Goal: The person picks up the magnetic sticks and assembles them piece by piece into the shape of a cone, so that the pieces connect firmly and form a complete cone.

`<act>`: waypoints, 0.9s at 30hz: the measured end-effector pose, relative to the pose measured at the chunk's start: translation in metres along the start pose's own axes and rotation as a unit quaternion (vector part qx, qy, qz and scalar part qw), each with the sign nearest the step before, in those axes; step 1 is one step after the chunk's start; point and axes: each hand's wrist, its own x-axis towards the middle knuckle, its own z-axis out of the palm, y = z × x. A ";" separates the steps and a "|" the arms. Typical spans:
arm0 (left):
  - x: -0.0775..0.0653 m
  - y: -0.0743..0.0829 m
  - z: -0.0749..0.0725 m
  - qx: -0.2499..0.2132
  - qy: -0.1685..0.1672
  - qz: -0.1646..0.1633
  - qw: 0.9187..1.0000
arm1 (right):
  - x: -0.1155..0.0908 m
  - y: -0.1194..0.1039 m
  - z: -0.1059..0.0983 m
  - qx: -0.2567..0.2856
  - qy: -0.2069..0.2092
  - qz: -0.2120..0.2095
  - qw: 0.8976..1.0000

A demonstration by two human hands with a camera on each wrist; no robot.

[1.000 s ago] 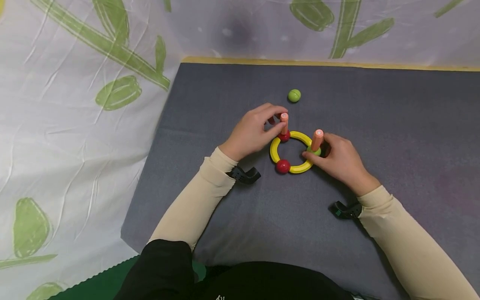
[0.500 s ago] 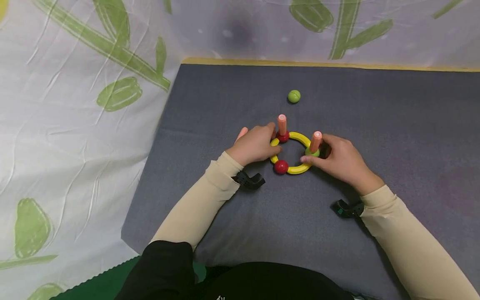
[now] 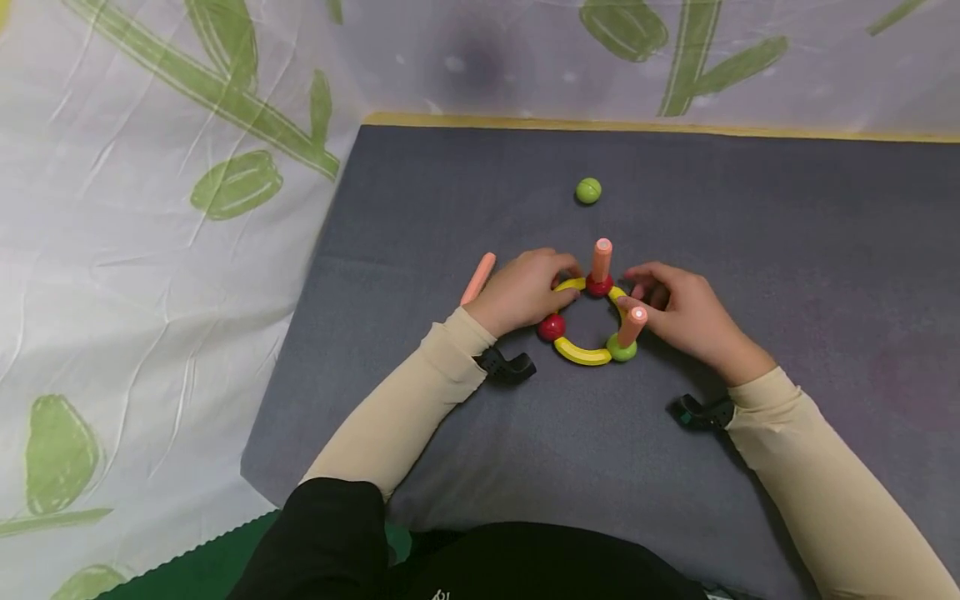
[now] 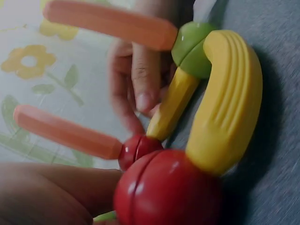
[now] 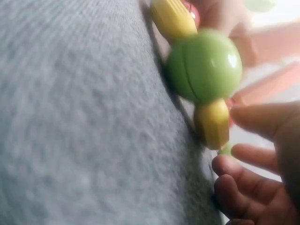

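Note:
A ring of yellow curved rods joined by balls lies on the grey table, with two red balls and one green ball [image 3: 622, 348] in it. Orange sticks stand up from the far red ball [image 3: 599, 286] and from the green ball; the left red ball [image 4: 164, 187] bears none. My left hand [image 3: 528, 287] pinches the far-left yellow rod [image 3: 572, 284] between thumb and fingers. Beside the right-hand yellow rod [image 5: 212, 123] is my right hand [image 3: 678, 317], fingers loosely bent and spread apart; its thumb lies close to the rod, contact unclear.
A loose green ball [image 3: 588, 191] sits beyond the ring. Another orange stick [image 3: 478, 279] lies left of my left hand, partly hidden by it. A patterned cloth wall [image 3: 480, 58] rises along the table's far edge, and another stands on the left.
My left hand let go of an orange stick's area and took hold of a yellow rod. The ring has turned clockwise, bringing the green ball nearer me. My right hand has come off the green ball.

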 end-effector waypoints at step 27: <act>-0.028 -0.042 -0.071 0.064 -0.085 -0.198 0.974 | -0.001 -0.001 0.008 -0.026 0.049 -0.004 0.998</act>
